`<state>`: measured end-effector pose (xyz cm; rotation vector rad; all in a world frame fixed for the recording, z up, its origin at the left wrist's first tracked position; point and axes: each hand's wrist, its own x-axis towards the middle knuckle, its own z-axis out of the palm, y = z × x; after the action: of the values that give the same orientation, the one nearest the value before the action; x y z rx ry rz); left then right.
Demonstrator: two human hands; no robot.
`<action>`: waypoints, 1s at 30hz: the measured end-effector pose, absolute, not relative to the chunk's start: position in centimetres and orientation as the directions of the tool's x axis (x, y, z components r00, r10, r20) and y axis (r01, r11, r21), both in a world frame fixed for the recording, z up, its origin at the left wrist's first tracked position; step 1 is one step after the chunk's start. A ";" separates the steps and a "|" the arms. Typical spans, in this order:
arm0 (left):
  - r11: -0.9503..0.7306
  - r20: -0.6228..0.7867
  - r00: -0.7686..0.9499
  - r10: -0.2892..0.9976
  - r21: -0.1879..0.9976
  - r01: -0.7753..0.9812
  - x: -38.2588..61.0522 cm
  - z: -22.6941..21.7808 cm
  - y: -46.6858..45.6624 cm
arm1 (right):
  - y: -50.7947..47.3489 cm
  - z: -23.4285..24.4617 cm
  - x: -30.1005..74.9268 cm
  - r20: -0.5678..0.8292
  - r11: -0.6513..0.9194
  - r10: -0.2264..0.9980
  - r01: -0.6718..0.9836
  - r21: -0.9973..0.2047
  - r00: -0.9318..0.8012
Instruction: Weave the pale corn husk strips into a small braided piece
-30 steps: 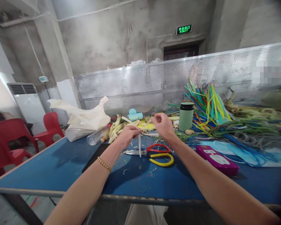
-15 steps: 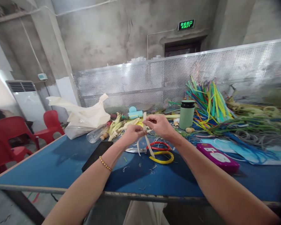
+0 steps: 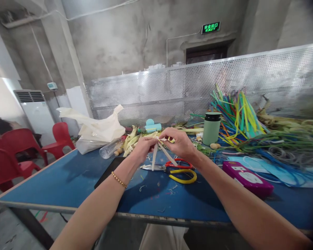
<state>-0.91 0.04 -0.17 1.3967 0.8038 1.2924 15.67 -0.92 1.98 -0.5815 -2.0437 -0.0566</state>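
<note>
My left hand (image 3: 145, 147) and my right hand (image 3: 179, 141) meet above the middle of the table. Both are closed in a pinch on a pale, flat strip (image 3: 154, 158), perhaps corn husk. Its two tails hang down apart below my fingers, while the part between the fingertips is mostly hidden. Beneath my hands lies a pair of scissors (image 3: 184, 181) with one red and one yellow handle, its blades pointing left. Pale green-yellow corn husks (image 3: 131, 141) are piled just beyond my left hand.
A dark flat object (image 3: 106, 171) lies by my left forearm. Farther left are a clear bottle (image 3: 110, 148) and a white bag (image 3: 100, 132). Rightward stand a green canister (image 3: 211, 130), a purple box (image 3: 246, 177), and coloured strips (image 3: 242, 116). A perforated metal panel (image 3: 151, 93) backs the table.
My right hand has come down level with my left, and their fingertips are closer together. The strip, earlier stretched upright between them, is now bent with two hanging tails. The view has shifted slightly.
</note>
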 end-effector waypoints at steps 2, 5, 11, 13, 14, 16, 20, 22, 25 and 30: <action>-0.252 0.288 0.210 0.934 0.950 -0.182 -0.9 -0.1 0.0 | -0.8 1.7 15.6 0.824 0.888 0.370 0.423 -0.179 -0.429; -0.248 0.295 0.226 0.929 0.945 -0.213 -0.9 -0.1 0.1 | -0.6 1.4 15.5 0.831 0.897 0.349 0.411 -0.162 -0.433; -0.215 0.275 0.247 0.929 0.946 -0.244 -1.0 0.2 0.1 | -0.2 1.1 15.5 0.836 0.888 0.367 0.420 -0.186 -0.407; -0.207 0.268 0.258 0.928 0.949 -0.239 -0.9 0.3 0.0 | -0.1 1.1 15.6 0.838 0.887 0.367 0.424 -0.185 -0.403; -0.204 0.264 0.263 0.928 0.950 -0.236 -0.9 0.4 -0.1 | -0.1 1.0 15.6 0.841 0.888 0.362 0.424 -0.179 -0.403; -0.195 0.255 0.268 0.929 0.953 -0.231 -0.9 0.5 -0.2 | 0.0 0.9 15.6 0.848 0.892 0.347 0.421 -0.166 -0.401; -0.175 0.246 0.274 0.930 0.950 -0.260 -0.9 0.6 -0.2 | 0.2 0.9 15.7 0.845 0.888 0.352 0.430 -0.165 -0.403; -0.152 0.237 0.281 0.930 0.944 -0.293 -1.0 0.6 -0.2 | 0.3 0.9 15.7 0.838 0.884 0.361 0.436 -0.167 -0.410; -0.117 0.223 0.308 0.925 0.937 -0.328 -1.1 0.7 -0.3 | 0.3 1.1 15.7 0.838 0.891 0.349 0.426 -0.159 -0.418; -0.058 0.198 0.338 0.920 0.923 -0.381 -1.5 0.5 0.1 | 0.7 1.2 15.9 0.841 0.897 0.342 0.413 -0.158 -0.420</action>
<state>-1.49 0.12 0.45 1.1791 0.5968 1.1719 15.86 0.74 1.16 -0.5449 -2.0447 -0.0888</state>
